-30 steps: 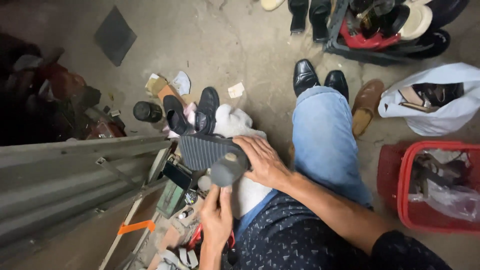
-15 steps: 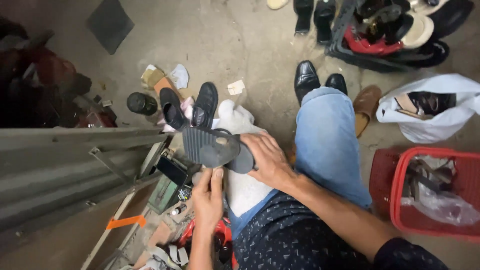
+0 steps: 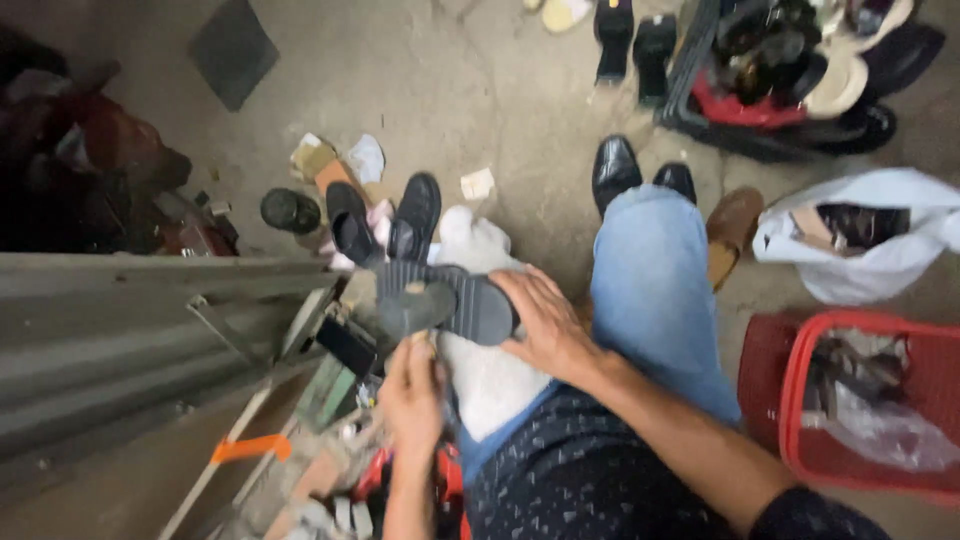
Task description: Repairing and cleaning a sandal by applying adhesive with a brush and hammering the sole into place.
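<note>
A dark shoe [image 3: 455, 298] lies sole-up across my lap, its ribbed grey sole facing me. My right hand [image 3: 545, 325] grips it at the right end. My left hand [image 3: 412, 395] is just below the shoe's heel part, fingers bunched against a loose dark flap of the sole; what it pinches is too small to tell. A white cloth [image 3: 490, 370] covers my lap under the shoe. My leg in blue jeans [image 3: 655, 290] stretches forward.
A pair of black shoes [image 3: 385, 220] stands on the concrete floor ahead, another black pair [image 3: 640, 170] by my knee, a brown shoe [image 3: 730, 230] beside it. A red basket [image 3: 870, 400], a white bag [image 3: 860, 245] and a crate of shoes [image 3: 790, 70] are right. Grey metal workbench [image 3: 130, 340] left.
The shoe has been turned and lowered so the sole lies flatter. My left hand rose from below up to the heel.
</note>
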